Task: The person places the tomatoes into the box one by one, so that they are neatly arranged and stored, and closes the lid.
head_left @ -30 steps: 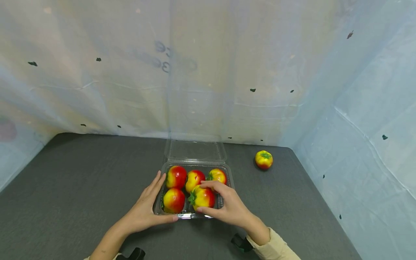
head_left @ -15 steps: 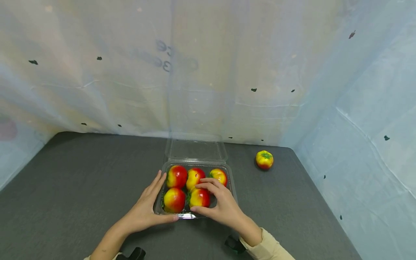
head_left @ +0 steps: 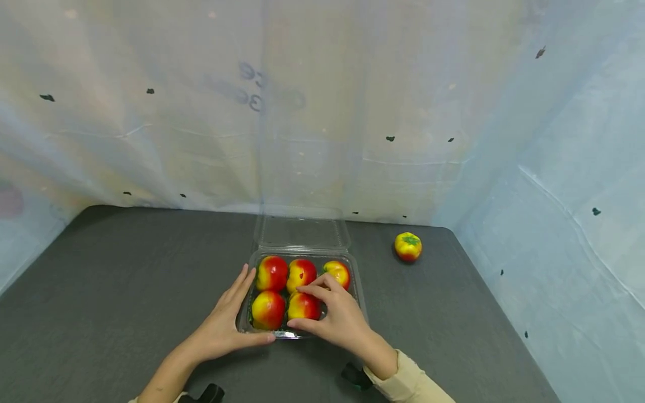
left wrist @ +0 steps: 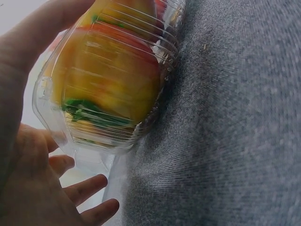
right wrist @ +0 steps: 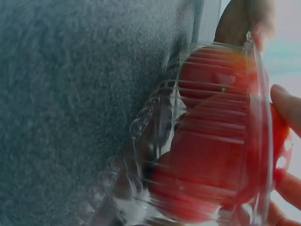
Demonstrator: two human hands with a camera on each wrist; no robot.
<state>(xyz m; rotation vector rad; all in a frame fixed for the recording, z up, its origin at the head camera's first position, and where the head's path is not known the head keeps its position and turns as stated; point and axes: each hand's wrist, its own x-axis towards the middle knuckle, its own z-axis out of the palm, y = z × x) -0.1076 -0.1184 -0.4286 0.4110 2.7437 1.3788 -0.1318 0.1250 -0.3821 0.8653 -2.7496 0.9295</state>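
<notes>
A clear plastic clamshell container [head_left: 359, 291] sits on the dark tabletop, its lid [head_left: 302, 232] folded back. Two rows of glossy red-and-yellow fruits are inside it, some showing green leafy tops. My right hand [head_left: 339, 319] holds the front-row fruit [head_left: 304, 307] near the middle between thumb and fingertips. Beside it sits the front-left fruit [head_left: 269, 309]. My left hand [head_left: 227, 322] rests against the container's left side with fingers spread and straight, thumb along the front edge. In the left wrist view, a fruit [left wrist: 113, 70] shows through the ribbed wall.
One more red-and-yellow fruit [head_left: 408, 247] lies apart at the back right of the table [head_left: 428, 313]. Pale plastic sheeting [head_left: 312, 101] hangs behind the table and along its right side. Black wrist straps [head_left: 356, 375] show at the sleeves.
My right hand has moved left and slightly down with its fruit, bringing it close to the front-left fruit. My left hand has stayed at the container's side.
</notes>
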